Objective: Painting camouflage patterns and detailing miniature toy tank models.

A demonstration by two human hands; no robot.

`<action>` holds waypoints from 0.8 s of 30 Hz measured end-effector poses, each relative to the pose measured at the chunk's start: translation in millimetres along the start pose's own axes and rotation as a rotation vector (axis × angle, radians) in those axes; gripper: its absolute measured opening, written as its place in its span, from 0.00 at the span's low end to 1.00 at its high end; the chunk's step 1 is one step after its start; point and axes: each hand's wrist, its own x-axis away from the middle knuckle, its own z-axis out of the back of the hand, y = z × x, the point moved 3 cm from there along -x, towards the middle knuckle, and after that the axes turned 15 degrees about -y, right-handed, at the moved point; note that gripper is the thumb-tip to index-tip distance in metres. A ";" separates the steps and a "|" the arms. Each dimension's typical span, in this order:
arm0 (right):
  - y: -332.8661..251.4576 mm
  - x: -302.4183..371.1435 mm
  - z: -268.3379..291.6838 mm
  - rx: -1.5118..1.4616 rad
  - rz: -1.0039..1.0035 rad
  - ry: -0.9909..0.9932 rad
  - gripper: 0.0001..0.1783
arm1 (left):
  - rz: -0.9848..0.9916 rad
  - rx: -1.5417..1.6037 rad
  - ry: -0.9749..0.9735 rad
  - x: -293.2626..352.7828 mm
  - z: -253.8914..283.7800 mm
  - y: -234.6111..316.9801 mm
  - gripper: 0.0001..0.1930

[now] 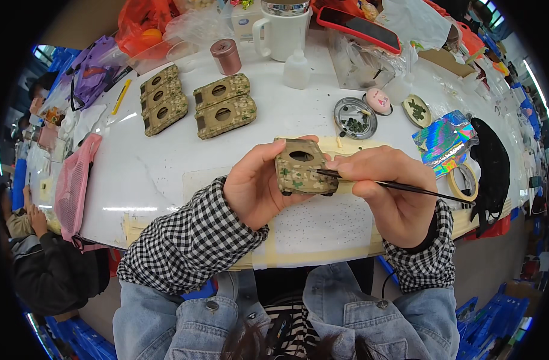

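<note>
My left hand (253,186) grips a small camouflage-painted model tank hull (301,159) from its left side and below. A round hole opens in the hull's top, and green and brown patches cover it. In my right hand (400,186) is a slim black pen-like tool (400,185), pinched between thumb and fingers. Its tip touches or nearly touches the hull's top; I cannot tell which. Whether it is a fine brush or tweezers does not show clearly. Beyond my hands, a round metal dish (370,124) holds small dark green bits. Similar bits lie in a pale dish (409,112).
More camouflage hulls (226,117) stand in two groups at the far left. Behind them are a pink canister (226,57), a white mug (280,33) and a small bottle (296,70). Tape (464,181) lies right, a pink mesh pouch (76,180) left. Another person (52,264) sits far left.
</note>
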 end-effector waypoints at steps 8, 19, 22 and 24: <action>-0.5 -0.1 0.8 -0.008 0.008 0.011 0.09 | -0.007 0.007 -0.006 0.5 0.4 0.0 0.28; 1.1 1.9 1.5 -0.073 -0.053 0.018 0.08 | -0.010 0.030 0.006 0.4 0.1 -0.6 0.25; 1.8 1.5 1.1 -0.053 -0.045 0.021 0.08 | -0.007 0.039 0.014 0.8 -0.2 -0.2 0.24; 2.5 1.1 0.8 -0.058 -0.046 0.022 0.08 | -0.005 0.038 0.021 0.9 0.3 0.2 0.24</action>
